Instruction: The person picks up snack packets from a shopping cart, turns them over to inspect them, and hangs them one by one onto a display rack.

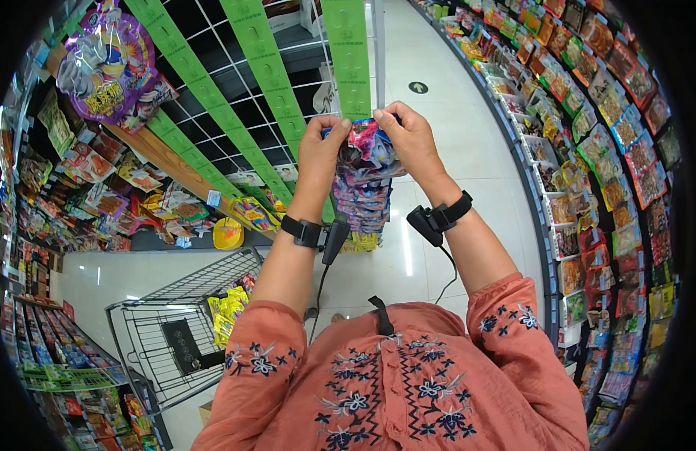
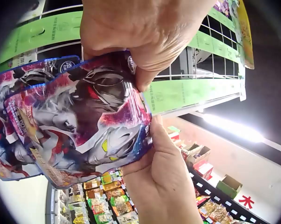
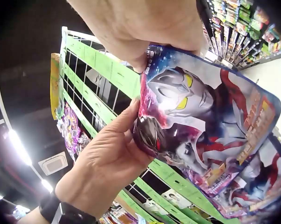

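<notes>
Both hands pinch the top corners of a shiny foil packet (image 2: 98, 116) printed with a silver masked figure. My left hand (image 1: 318, 154) has thumb and fingers on its left corner; my right hand (image 1: 414, 149) grips the other. The packet's top edge meets a green hanging strip (image 1: 348, 56), which overlaps it in the head view. In the right wrist view, the yellow-eyed figure on the packet (image 3: 182, 102) faces the camera. More packets of the same print (image 1: 363, 203) hang in a stack below it.
A white wire rack (image 1: 205, 98) carries other green strips. To the left, a shopping cart (image 1: 137, 316) holds yellow packets (image 1: 226, 312). A purple bag (image 1: 107, 68) hangs at upper left. Snack shelves (image 1: 588, 188) curve along the right, past the tiled floor (image 1: 468, 150).
</notes>
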Tool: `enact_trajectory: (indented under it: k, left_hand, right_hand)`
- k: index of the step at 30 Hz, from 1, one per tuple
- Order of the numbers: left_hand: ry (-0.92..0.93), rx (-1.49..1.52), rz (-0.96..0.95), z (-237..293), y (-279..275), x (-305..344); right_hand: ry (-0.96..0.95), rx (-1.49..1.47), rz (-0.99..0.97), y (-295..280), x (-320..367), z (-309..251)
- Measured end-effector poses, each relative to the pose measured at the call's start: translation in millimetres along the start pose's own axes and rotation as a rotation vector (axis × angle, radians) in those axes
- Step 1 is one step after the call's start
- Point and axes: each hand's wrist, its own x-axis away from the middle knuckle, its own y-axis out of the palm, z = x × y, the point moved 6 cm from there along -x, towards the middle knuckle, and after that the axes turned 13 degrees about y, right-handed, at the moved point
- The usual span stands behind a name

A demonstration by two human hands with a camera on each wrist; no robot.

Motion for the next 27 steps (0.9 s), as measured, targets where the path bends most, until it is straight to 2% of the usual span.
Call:
enact_trajectory:
  k: [2, 5, 17, 27]
  left_hand:
    - [-0.011, -0.001, 0.006, -5, -1, -2]
    - [0.142, -0.210, 0.038, 3, -3, -7]
    - [0.498, -0.731, -0.015, 28, 5, -15]
    - [0.538, -0.795, -0.087, 40, 8, -12]
  right_hand:
    - [-0.012, -0.018, 0.013, 0, -1, 2]
    - [-0.054, -0.036, 0.046, 1, -2, 4]
    - [-0.071, 0.041, 0.147, 4, 0, 0]
    - [-0.092, 0.065, 0.170, 5, 3, 0]
